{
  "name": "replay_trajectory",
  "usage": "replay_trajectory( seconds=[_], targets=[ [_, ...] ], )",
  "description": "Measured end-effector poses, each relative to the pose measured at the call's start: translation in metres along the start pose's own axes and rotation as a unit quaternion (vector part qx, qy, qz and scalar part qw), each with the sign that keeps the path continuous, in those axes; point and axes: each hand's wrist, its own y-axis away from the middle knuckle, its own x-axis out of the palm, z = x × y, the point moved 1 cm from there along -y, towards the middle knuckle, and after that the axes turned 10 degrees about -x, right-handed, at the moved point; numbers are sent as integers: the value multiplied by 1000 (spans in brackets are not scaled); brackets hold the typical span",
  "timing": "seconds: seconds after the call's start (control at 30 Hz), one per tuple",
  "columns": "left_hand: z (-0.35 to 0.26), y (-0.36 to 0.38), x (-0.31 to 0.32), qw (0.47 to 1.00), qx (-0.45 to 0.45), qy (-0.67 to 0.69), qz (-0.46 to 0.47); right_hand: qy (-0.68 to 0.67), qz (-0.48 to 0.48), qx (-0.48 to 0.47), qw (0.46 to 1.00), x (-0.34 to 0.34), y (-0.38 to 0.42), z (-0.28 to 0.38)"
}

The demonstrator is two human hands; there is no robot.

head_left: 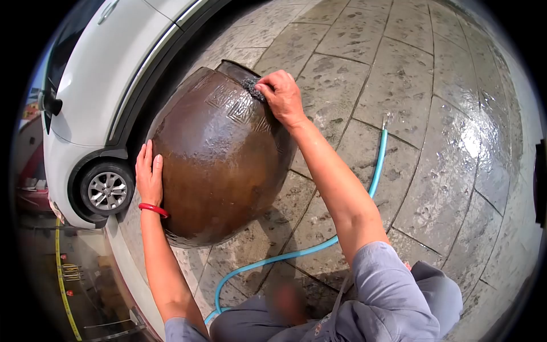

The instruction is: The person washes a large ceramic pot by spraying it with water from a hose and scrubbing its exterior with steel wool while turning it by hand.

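A large brown glazed pot (211,154), wet and shiny, with square patterns near its neck, lies tilted on the paving. My right hand (281,97) pinches a dark grey scouring pad (253,89) against the pot's shoulder, just below the rim. My left hand (149,176), a red bangle at its wrist, rests flat against the left side of the pot, fingers stretched out and holding nothing. The inside of the pot is hidden.
A light blue hose (379,162) curves over the wet stone paving (439,171), with water at its open end. A white car (97,74) stands close on the left, its wheel (107,191) near my left hand.
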Motion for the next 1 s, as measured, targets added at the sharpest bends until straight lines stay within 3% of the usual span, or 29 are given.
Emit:
replay_trajectory(
  seconds=[0.03,0.13,0.27,0.37,0.43,0.47,0.53,0.67,0.7,0.8,0.9,1.0],
  targets=[
    [1,-1,-1,1000,0,2,-6,37,32,-14,999,-3,-7,-17],
    [0,0,0,1000,1,-28,-8,-36,25,62,997,-12,44,-46],
    [4,-1,0,999,15,-28,0,-19,10,91,996,-23,81,-70],
    [14,-4,2,1000,15,-12,1,34,58,53,996,-28,37,-43],
    [10,-3,0,1000,1,6,13,39,96,-65,992,-19,-3,-22],
    [9,-4,-1,1000,0,7,17,38,101,-61,992,-16,-1,-27],
    [8,-3,-2,1000,-4,15,15,38,97,-47,993,-9,4,-40],
    [6,-2,1,1000,-3,9,1,38,78,134,987,-23,114,-95],
    [7,-3,0,1000,-2,7,4,33,73,141,987,-25,113,-98],
    [5,0,-4,1000,2,8,17,-97,44,200,974,-23,86,-68],
    [4,-8,0,1000,-12,25,2,-168,-48,152,973,-21,51,-21],
    [6,-17,4,998,-41,44,7,-196,-69,179,962,-11,66,35]
  ],
)
